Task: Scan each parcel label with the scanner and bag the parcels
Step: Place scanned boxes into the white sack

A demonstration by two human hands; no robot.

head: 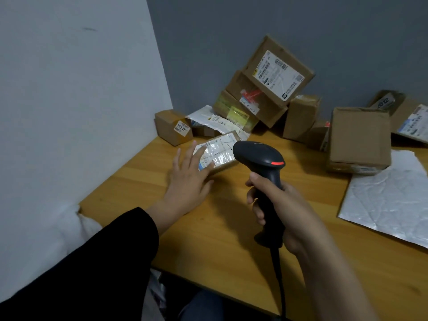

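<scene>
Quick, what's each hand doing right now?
Left hand: open, straight fingers touching the small labelled parcel.
Right hand: closed, gripping the scanner by its handle.

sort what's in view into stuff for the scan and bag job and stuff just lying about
For the job:
- scanner, gripped by the right hand
- labelled parcel, with the left hand resting straight fingers on it
- cardboard parcels piled at the back
- silver bag on the right, likely for bagging

Lying about:
- white soft bundle at the left edge of the table
</scene>
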